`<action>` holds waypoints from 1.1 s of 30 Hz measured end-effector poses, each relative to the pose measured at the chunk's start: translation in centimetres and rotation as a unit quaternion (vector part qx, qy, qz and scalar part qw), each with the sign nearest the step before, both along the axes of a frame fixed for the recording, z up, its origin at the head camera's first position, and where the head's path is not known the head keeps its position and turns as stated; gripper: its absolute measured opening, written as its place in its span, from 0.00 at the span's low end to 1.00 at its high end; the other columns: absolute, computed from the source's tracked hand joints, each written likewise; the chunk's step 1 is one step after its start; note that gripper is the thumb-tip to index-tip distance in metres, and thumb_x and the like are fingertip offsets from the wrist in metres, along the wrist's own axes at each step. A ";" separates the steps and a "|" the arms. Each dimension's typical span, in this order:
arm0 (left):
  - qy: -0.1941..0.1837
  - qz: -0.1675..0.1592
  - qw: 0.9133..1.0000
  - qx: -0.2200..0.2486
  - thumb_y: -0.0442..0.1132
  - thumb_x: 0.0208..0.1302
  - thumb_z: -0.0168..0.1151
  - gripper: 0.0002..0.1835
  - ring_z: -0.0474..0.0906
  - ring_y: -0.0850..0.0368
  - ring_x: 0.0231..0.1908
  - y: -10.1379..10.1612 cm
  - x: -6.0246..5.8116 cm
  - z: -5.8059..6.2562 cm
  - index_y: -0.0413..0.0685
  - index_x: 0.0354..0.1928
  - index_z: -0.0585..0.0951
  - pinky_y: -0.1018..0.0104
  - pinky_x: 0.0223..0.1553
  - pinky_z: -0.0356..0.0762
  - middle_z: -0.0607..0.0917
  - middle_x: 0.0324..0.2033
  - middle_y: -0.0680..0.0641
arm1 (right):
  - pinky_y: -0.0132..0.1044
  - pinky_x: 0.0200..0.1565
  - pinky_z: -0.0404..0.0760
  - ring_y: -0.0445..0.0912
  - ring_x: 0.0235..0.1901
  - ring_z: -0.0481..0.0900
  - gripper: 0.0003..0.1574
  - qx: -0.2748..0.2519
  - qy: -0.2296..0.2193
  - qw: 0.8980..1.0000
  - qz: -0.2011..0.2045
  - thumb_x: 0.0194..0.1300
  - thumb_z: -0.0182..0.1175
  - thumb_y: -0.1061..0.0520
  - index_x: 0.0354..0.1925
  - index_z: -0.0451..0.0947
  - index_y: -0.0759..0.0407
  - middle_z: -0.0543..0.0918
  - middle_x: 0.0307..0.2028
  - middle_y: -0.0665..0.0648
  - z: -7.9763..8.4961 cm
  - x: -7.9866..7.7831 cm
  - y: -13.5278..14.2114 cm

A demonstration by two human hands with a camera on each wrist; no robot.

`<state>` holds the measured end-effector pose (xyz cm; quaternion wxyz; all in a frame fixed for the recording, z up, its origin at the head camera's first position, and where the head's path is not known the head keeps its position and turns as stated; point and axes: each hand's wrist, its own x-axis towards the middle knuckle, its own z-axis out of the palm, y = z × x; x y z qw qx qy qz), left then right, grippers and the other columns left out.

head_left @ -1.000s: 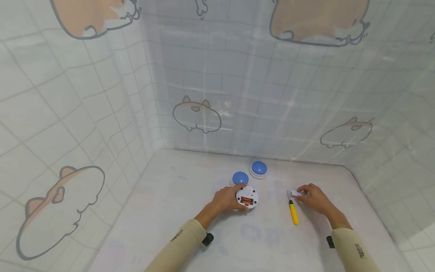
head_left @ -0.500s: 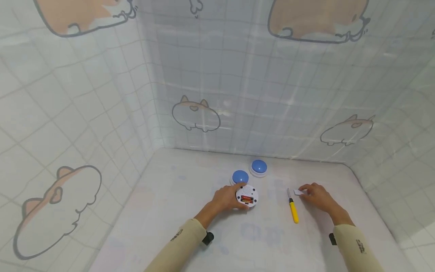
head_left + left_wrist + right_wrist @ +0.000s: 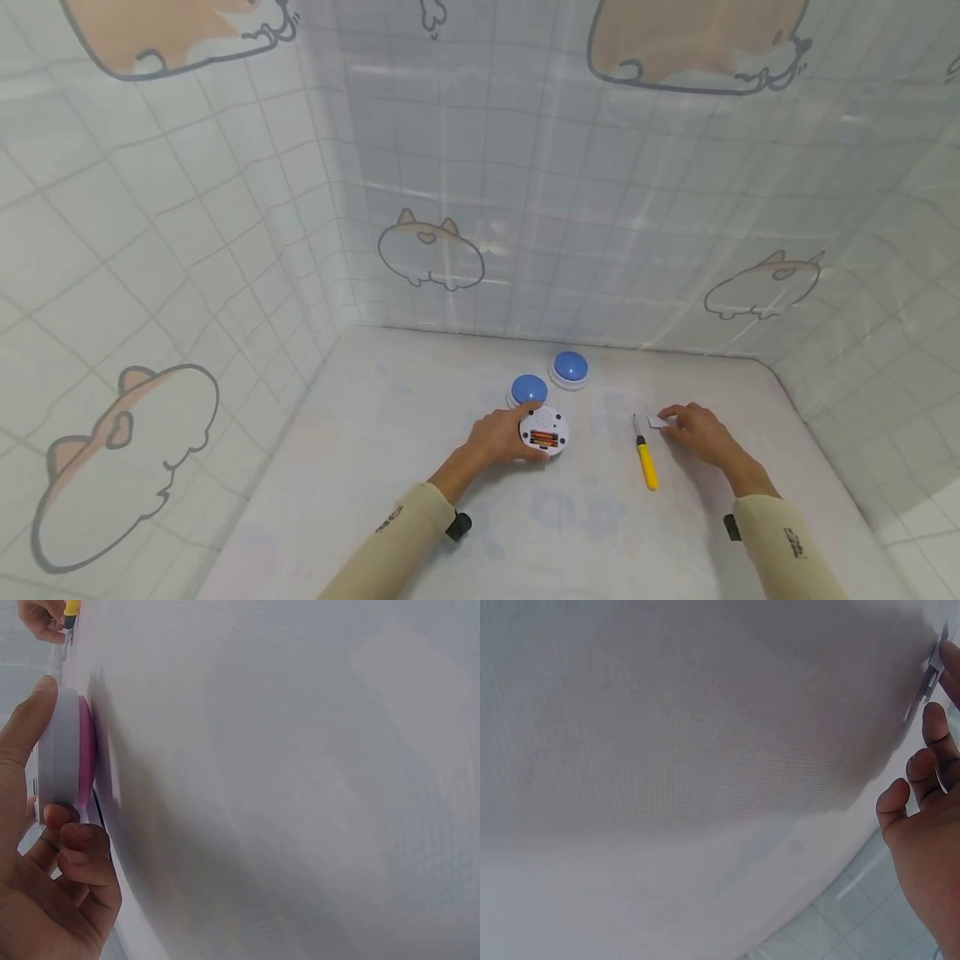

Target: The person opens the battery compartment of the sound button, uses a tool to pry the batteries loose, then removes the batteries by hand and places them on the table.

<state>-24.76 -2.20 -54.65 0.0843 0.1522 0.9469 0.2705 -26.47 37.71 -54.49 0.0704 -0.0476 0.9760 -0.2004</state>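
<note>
My left hand (image 3: 498, 439) grips a round white push-button buzzer (image 3: 544, 421) by its side, thumb and fingers around the rim. The buzzer lies upside down, and two red-and-black batteries (image 3: 543, 438) show in its uncovered compartment. In the left wrist view its pink dome (image 3: 88, 750) faces the tabletop. To the right, my right hand (image 3: 699, 433) pinches a small white battery cover (image 3: 656, 422) close to the table. Just left of that cover lies a screwdriver (image 3: 647, 467) with a yellow handle, its metal tip pointing away from me.
Two blue-domed buzzers, a nearer one (image 3: 529, 389) right behind the held buzzer and a farther one (image 3: 570, 367), stand dome up. A pale cloth (image 3: 420, 392) covers the table. Grid-patterned curtains (image 3: 570, 208) with cartoon dogs enclose the back and sides.
My right hand has drawn the battery cover slightly right, off the screwdriver's tip, so a gap now shows between them. My left hand and the buzzer stay in place.
</note>
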 end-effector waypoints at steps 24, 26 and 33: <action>0.001 -0.005 1.000 -0.001 0.69 0.42 0.78 0.52 0.78 0.53 0.48 -0.1 -0.1 0.3 0.70 0.72 0.68 0.49 0.50 0.76 0.83 0.55 0.49 | 0.42 0.38 0.77 0.51 0.36 0.73 0.28 -0.027 -0.016 0.999 -0.021 0.67 0.66 0.48 0.61 0.77 0.57 0.76 0.40 0.59 0.7 0.7 -0.7; 0.001 -0.005 1.000 -0.001 0.69 0.42 0.78 0.52 0.78 0.53 0.49 0.0 0.0 0.3 0.69 0.72 0.68 0.49 0.50 0.76 0.83 0.56 0.49 | 0.42 0.37 0.77 0.50 0.36 0.73 0.29 -0.033 -0.020 0.999 -0.023 0.68 0.66 0.47 0.62 0.76 0.58 0.76 0.41 0.59 0.7 1.0 -0.9; 0.000 -0.004 1.000 0.003 0.69 0.42 0.78 0.52 0.78 0.54 0.49 -0.1 -0.1 0.1 0.70 0.73 0.67 0.49 0.51 0.75 0.83 0.56 0.49 | 0.40 0.36 0.76 0.48 0.35 0.73 0.26 -0.051 -0.008 0.999 -0.003 0.69 0.63 0.49 0.62 0.77 0.57 0.78 0.40 0.57 1.2 2.6 -1.9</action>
